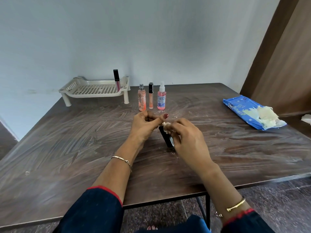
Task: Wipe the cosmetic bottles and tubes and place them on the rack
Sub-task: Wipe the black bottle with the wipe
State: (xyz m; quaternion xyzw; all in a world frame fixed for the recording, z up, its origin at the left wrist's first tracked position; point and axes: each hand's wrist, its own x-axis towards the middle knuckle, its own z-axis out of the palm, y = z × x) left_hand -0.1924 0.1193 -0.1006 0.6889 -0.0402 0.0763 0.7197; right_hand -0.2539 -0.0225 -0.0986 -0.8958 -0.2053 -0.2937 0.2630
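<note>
Rack (94, 91), far beyond left hand (146, 122): one tube (116, 79) upright inside. Left hand, fingers curled, grips bottle (165, 138) top. Right hand (188, 140) pinches wipe (166, 126) against bottle, between hands.

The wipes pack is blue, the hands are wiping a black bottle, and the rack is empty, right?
Not quite. In the head view the rack is not empty: one dark-capped tube stands in it. The rest is right: the wipes pack is blue, and the left hand holds a black bottle while the right hand rubs it with a wipe.
</note>
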